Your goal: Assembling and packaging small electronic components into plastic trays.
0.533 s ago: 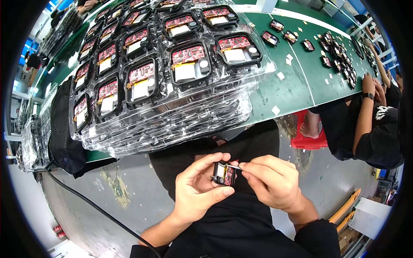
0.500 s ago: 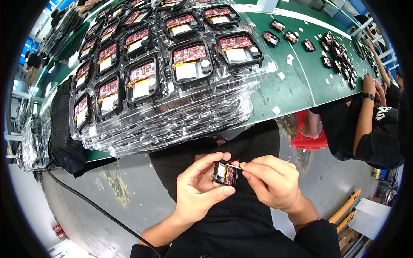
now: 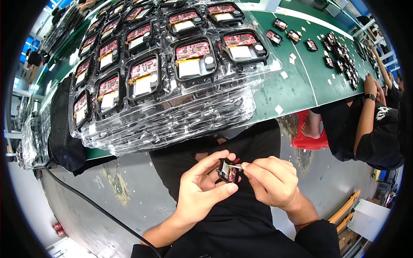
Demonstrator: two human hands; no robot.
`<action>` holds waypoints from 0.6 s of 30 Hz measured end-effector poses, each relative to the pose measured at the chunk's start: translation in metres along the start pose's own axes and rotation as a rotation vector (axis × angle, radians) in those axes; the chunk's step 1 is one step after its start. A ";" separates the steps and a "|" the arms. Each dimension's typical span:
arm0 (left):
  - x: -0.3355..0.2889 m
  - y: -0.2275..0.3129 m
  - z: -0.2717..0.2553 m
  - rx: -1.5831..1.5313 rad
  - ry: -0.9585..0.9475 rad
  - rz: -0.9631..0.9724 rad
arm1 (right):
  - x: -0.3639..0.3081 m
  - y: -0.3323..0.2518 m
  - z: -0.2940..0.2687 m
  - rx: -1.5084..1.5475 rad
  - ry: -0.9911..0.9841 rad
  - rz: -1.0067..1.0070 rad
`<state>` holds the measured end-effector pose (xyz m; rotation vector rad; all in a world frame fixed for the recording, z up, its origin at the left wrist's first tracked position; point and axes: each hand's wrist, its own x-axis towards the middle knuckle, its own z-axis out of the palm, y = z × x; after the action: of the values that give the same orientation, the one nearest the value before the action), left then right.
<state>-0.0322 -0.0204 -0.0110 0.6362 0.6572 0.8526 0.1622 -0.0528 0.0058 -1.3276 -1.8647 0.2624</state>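
Note:
My left hand (image 3: 201, 182) holds a small black watch-like case (image 3: 228, 171) by its edges, between the thumb below and the fingers above. The case is open-faced and tilted; a red circuit board, a silver-white battery and a yellow strip show inside. My right hand (image 3: 275, 181) pinches a thin metal tool (image 3: 236, 167) between thumb and forefinger. The tool's tip reaches over the case at the battery's edge; whether it touches is too small to tell. Both hands are above my lap, in front of the table edge.
A tall stack of clear plastic trays (image 3: 185, 112) filled with similar cases stands on the green table (image 3: 297, 92). More loose cases (image 3: 340, 58) and small paper bits lie to the right. A black cable (image 3: 99, 208) runs at left. Another person (image 3: 365, 116) sits at right by a red stool (image 3: 307, 137).
The case has tilted in my left hand and shifted slightly right. The thin tool now reaches further over the battery side. The view has shifted slightly.

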 end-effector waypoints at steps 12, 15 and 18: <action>0.004 -0.004 -0.002 -0.088 0.025 0.061 | -0.005 0.008 0.009 -0.108 0.071 0.014; 0.005 -0.004 -0.001 -0.070 0.035 0.061 | -0.010 0.015 0.010 -0.269 0.102 -0.175; 0.005 -0.007 -0.002 -0.044 0.036 0.061 | -0.007 0.013 0.008 -0.301 0.089 -0.212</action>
<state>-0.0280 -0.0192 -0.0185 0.6048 0.6526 0.9344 0.1665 -0.0514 -0.0105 -1.2975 -2.0048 -0.1919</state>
